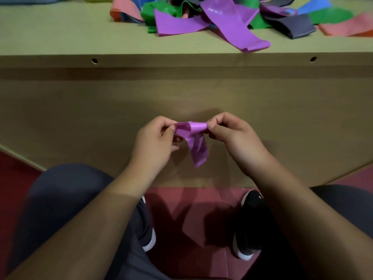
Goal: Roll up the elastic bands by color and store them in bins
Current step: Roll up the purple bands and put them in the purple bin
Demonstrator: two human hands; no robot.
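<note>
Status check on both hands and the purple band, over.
Left hand and right hand both pinching the purple band at its top edge. Its tail hangs loose, unrolled. Mixed band pile sits on the table; no bins in view.

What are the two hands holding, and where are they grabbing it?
A purple elastic band. The left hand pinches its top edge on one side, the right hand on the other; the rest hangs down.

No writing, label, brand name or number can be read anywhere. There is only a tiny white mark on the black sneaker toe, too small to decipher.
</note>
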